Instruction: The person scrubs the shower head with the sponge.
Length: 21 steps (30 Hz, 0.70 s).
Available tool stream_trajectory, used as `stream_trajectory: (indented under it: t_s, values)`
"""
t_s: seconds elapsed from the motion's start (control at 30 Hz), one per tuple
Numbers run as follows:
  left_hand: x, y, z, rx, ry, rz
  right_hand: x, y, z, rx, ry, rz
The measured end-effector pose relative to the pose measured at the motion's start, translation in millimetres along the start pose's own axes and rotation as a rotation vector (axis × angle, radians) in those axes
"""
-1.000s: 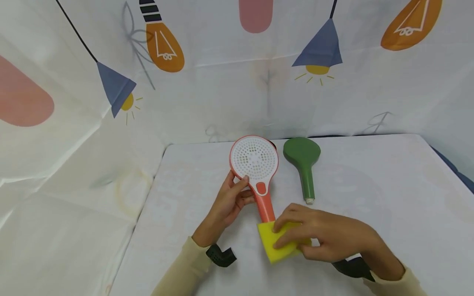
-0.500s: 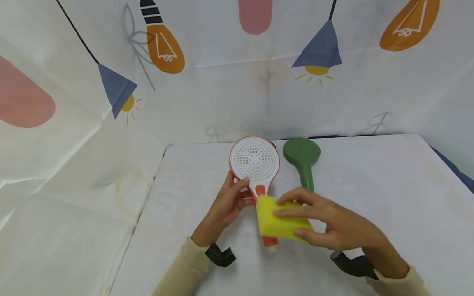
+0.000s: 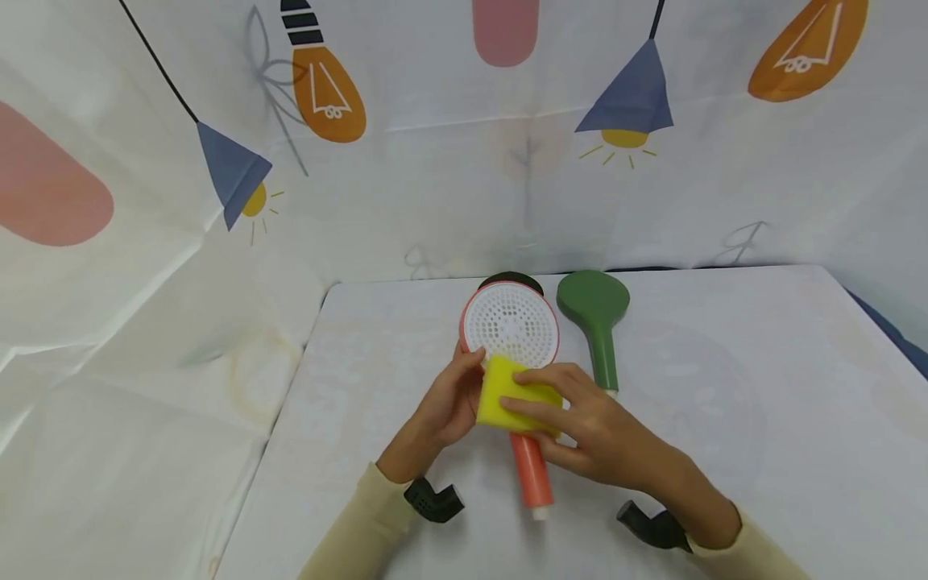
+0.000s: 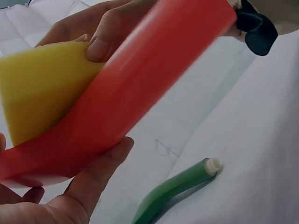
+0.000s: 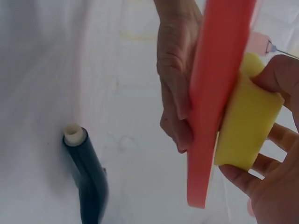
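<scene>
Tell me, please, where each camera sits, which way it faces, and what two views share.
Head: on the head, facing forward and down at the red shower head and sponge; left hand, right hand and sleeves show.
Left wrist: on that wrist, looking at the red shower head's back; both hands show partly.
Right wrist: on that wrist, looking side-on at the sponge and red shower head; both hands show.
Shared: head and left wrist both show the green shower head.
</scene>
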State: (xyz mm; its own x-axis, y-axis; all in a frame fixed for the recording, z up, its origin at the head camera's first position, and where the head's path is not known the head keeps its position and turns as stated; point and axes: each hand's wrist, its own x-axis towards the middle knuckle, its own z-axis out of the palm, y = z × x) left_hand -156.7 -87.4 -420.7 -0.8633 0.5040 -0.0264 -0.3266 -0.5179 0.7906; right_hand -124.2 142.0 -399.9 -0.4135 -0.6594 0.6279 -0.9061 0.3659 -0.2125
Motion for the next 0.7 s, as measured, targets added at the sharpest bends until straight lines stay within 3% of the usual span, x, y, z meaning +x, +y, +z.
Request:
stream_trajectory:
  t_s: [0.33,0.43,0.57,0.7]
  values:
    - [0.1,-1.4,-1.3,0.042,0.037,-0.071,-2,-2,-3,0.061,-0.124,-0.017]
    - [0.2,-0.9,-3.4,0.048,0.054,-0.061,-3,-2,-6,0.112,-0.139,-0.053]
    - [1.1,-0.4,-6.1,0.032,0.031,-0.052,-3,-4,-12,0.202,-0.171,-0.119]
    - [1.4,0.1,-7.4,0.013,-0.001,-0.054,-6,-7,-22,0.306,-0.272,-0.164]
